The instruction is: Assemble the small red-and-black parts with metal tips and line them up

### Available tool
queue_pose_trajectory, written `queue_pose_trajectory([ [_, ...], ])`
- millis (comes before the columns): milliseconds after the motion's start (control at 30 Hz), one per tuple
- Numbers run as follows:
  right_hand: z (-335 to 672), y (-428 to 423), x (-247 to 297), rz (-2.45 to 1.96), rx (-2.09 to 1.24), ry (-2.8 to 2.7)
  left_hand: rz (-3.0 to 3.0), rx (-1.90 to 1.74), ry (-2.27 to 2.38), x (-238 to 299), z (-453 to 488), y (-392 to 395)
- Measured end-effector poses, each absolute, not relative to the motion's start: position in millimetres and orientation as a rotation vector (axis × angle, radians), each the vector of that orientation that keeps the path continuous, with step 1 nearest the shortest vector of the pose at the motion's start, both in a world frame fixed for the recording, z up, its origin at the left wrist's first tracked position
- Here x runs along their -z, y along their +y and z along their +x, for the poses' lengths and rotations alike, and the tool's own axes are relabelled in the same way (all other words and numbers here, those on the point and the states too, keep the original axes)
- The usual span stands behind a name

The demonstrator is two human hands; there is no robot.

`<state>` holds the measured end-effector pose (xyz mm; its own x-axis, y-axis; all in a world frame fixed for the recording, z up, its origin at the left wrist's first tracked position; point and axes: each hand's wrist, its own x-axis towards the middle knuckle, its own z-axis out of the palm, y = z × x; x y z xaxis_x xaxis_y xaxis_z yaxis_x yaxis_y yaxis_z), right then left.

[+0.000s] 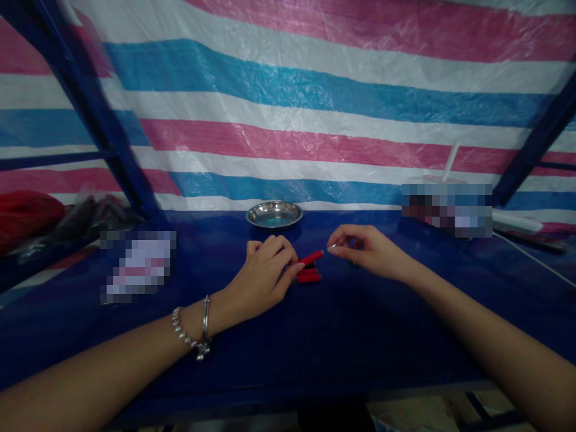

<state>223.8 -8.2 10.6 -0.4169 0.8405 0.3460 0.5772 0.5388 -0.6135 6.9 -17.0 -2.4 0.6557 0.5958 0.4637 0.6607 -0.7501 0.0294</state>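
Observation:
My left hand (265,273) rests on the blue table (315,336), fingers curled round a small red tube-shaped piece (311,258) that points right. More red pieces (308,278) lie on the table just under it. My right hand (360,249) hovers close to the right, thumb and forefinger pinched on a tiny thin thing at the red piece's tip; I cannot make out what it is. A bracelet sits on my left wrist.
A shallow steel dish (274,214) stands at the back centre. A blurred packet (139,264) lies at left, dark and red bundles (40,219) beyond it. At back right stand a blurred item (445,207) and a white rod (517,223). Striped tarpaulin (315,102) forms the backdrop.

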Motion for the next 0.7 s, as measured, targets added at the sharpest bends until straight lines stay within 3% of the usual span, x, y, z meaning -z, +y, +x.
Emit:
queue_pose_trajectory([
  [233, 215.8, -10.5, -4.3, -0.951, -1.07, -1.874, -2.738, 0.761, -1.074, 2.1, 7.1, -19.4],
  [700, 215.3, -12.1, -6.3, -0.985, -1.075, -1.803, -2.74, 0.734, -1.076, 2.0, 8.3, -19.1],
])
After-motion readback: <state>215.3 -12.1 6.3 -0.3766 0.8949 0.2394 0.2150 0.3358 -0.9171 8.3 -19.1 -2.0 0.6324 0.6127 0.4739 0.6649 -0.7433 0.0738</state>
